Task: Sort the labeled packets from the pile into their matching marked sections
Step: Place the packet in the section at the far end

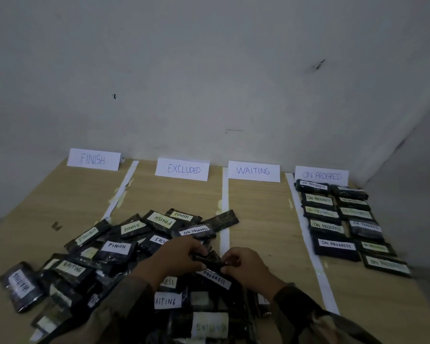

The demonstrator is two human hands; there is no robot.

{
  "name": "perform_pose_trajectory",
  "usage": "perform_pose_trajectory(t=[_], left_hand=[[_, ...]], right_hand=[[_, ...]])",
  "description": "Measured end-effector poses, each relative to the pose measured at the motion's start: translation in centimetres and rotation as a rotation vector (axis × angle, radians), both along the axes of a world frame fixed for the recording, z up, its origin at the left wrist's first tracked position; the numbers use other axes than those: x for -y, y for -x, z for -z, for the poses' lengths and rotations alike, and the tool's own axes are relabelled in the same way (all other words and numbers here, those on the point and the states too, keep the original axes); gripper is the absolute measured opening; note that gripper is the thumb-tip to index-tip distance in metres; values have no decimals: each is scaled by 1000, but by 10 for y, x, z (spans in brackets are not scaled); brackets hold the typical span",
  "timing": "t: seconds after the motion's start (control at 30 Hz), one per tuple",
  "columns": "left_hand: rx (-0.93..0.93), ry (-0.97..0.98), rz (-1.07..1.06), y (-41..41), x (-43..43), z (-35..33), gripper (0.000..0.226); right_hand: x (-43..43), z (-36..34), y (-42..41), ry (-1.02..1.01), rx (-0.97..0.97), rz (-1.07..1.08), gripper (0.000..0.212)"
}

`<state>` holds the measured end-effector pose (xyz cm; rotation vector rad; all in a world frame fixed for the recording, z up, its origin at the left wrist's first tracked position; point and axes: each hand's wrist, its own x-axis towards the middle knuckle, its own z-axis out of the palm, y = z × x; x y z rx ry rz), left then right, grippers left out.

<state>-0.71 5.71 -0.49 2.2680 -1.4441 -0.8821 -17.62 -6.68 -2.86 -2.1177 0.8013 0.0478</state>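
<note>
Black packet (209,260) sits at lower centre of the frame, over the pile (117,247). My left hand (176,256) and right hand (246,266) pinch its ends. Sorted rows occupy the ON PROGRESS section (370,299), right.

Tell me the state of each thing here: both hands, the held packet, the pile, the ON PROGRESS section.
Left hand: fingers pinching a dark packet.
Right hand: fingers pinching the same packet.
Packet: held over the pile, label not readable.
Pile: unsorted, overlapping.
ON PROGRESS section: sorted packets in two columns.
</note>
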Motion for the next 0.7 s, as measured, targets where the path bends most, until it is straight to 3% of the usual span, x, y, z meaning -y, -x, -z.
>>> perform_pose_trajectory(t=[0.13, 0.27, 0.37, 0.43, 0.53, 0.7], left_hand=[[-23, 32, 31, -2, 8, -1, 12], [-128, 86, 10, -8, 15, -7, 15], [-186, 137, -54, -11, 18, -9, 11], [-197, 159, -69, -10, 22, -10, 10], [-234, 165, -50, -2, 29, -9, 8], [-275, 142, 25, 24, 51, -3, 3]], right_hand=[[1, -7, -2, -49, 57, 49, 11], [1, -10, 1, -29, 142, 99, 15], [2, -10, 6, 172, 130, -69, 59], [3, -7, 9, 393, 77, -175, 77], [5, -2, 19, 561, 105, -172, 74], [14, 0, 51, 639, 104, -121, 67]])
